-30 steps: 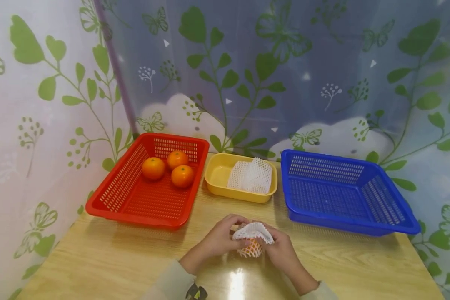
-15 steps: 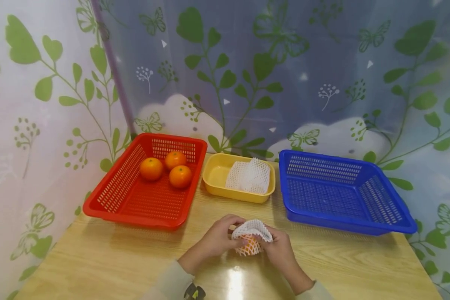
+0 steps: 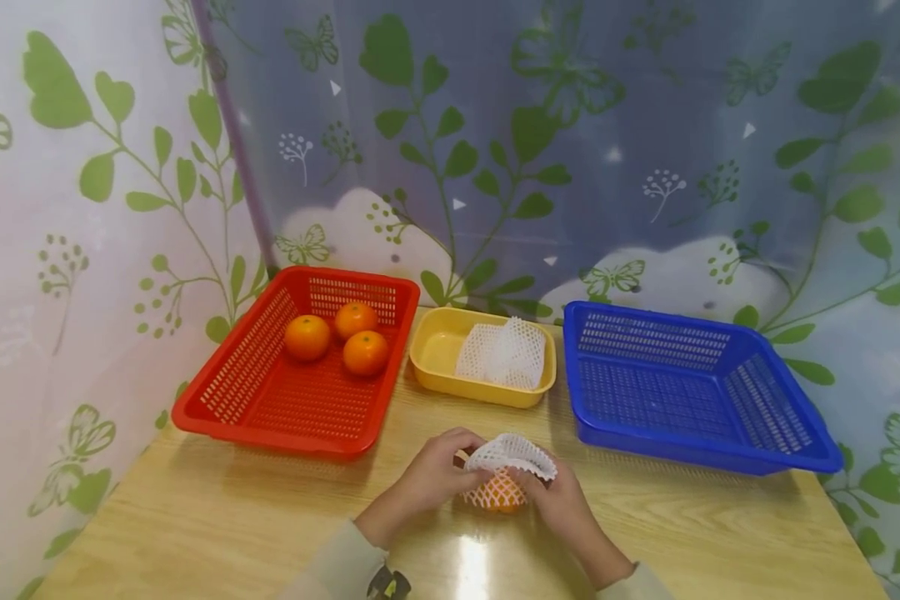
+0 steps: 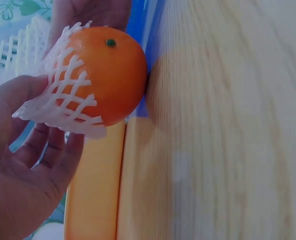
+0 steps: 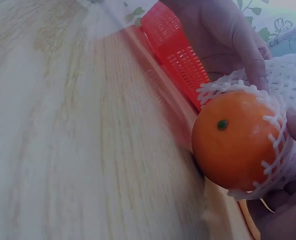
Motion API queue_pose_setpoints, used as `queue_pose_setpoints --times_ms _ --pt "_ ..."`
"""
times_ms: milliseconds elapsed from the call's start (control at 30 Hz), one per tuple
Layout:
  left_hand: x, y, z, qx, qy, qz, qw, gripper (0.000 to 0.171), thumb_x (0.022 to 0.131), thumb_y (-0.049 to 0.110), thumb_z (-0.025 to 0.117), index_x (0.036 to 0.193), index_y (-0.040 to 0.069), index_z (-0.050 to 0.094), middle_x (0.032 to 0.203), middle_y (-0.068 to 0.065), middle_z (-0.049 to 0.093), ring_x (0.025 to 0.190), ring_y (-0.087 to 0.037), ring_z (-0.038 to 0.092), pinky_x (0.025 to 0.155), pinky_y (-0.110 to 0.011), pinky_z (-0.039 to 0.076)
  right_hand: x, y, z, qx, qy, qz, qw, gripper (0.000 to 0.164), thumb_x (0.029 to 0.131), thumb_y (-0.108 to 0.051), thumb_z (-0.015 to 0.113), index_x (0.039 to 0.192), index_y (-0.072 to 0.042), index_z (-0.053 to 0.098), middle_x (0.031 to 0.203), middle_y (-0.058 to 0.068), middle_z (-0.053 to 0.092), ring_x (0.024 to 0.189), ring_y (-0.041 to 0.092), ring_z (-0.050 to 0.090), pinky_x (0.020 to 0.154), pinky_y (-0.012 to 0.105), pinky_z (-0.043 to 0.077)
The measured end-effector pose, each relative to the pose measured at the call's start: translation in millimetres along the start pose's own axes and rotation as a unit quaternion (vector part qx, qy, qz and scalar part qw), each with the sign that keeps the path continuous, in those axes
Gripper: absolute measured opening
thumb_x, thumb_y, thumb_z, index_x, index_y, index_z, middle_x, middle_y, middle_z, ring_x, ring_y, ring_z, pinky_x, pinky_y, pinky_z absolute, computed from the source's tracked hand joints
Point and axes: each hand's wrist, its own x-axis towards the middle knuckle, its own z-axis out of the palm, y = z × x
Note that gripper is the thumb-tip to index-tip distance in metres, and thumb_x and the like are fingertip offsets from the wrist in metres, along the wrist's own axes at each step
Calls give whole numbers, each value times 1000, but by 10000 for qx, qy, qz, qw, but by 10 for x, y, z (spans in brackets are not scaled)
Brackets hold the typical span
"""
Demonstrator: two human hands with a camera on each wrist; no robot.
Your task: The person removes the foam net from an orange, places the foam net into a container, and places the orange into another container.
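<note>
Over an orange (image 4: 115, 75) close above or on the table, a white foam net sleeve (image 3: 512, 454) is partly drawn. The orange's green stem end and the side towards the table show bare in both wrist views. From the left, my left hand (image 3: 437, 477) pinches the sleeve between thumb and fingers. My right hand (image 3: 560, 502) grips the sleeve's other side, thumb on the mesh. The sleeve's wide upper edge flares above the fruit. Some fingertips are hidden behind the net.
At the left stands a red basket (image 3: 307, 412) with three oranges (image 3: 307, 337). A yellow basin (image 3: 437, 354) behind the hands holds more white foam nets (image 3: 498, 354). To the right is a blue basket (image 3: 652, 404). A patterned curtain (image 3: 450, 167) hangs behind the table (image 3: 255, 517).
Lower down, more bare orange now shows beneath the net's edge. The sleeve's upper rim has tilted and spread to the right between the hands, which have shifted only slightly.
</note>
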Motion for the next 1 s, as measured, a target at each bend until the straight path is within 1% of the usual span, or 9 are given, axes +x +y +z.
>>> queue_pose_setpoints --times_ms 133,300,433,500,600,667,733,833,1000 --pt "0 5 -25 91 -182 -44 9998 26 83 11 77 107 6 68 104 -2 62 97 -17 58 78 -26 54 -24 -6 -7 -136 -123 106 9998 29 89 -8 70 115 4 66 104 10 70 92 8 63 85 25 52" --pt "8 -1 -48 42 -186 80 9998 32 82 10 77 112 6 66 111 -5 60 104 -22 57 80 -25 53 -19 -51 13 -200 -66 144 9997 31 86 -8 72 116 2 66 106 9 71 96 10 64 86 26 52" --pt "8 -6 -46 -61 -344 152 9993 37 82 9 74 117 4 63 117 -7 58 110 -25 56 85 -25 52 -33 -71 39 -311 156 134 9993 32 83 -6 75 113 1 68 107 10 71 97 11 64 85 27 53" --pt "3 -3 -36 -126 -438 91 9989 41 82 12 75 119 4 61 120 -7 57 111 -24 55 87 -25 52 -44 -69 54 -388 423 51 9983 30 81 -5 77 110 0 71 105 10 72 96 11 65 83 25 53" --pt "0 1 -16 7 -470 -65 9989 49 80 23 80 122 7 60 121 -5 55 111 -22 55 89 -26 51 -46 -50 90 -642 921 -501 9924 25 76 3 78 100 0 74 102 10 73 95 13 67 83 20 53" --pt "2 1 9 235 -447 -117 9987 54 77 29 84 122 9 60 119 -3 56 109 -19 55 92 -29 49 -44 -31 117 -798 1208 -1042 9840 24 71 11 78 93 1 76 99 12 73 93 14 69 84 16 51" --pt "4 2 35 458 -404 -135 9980 57 75 31 85 122 10 60 118 -1 57 108 -16 55 95 -32 47 -43 -13 138 -957 1342 -1493 9750 29 64 19 77 87 3 75 98 15 73 93 16 70 87 15 49" --pt "0 -5 55 608 -319 -119 9976 56 75 30 85 122 11 60 117 -1 58 107 -15 55 97 -36 44 -46 -36 144 -1093 1179 -1541 9749 37 60 23 74 92 3 74 99 15 73 94 18 69 87 18 51" --pt "-19 -34 42 547 -241 -55 9982 51 76 26 84 119 11 61 113 0 59 105 -15 56 94 -34 46 -30 -107 103 -1058 424 -851 9898 48 69 16 74 111 -6 70 111 6 70 103 23 64 89 34 53"
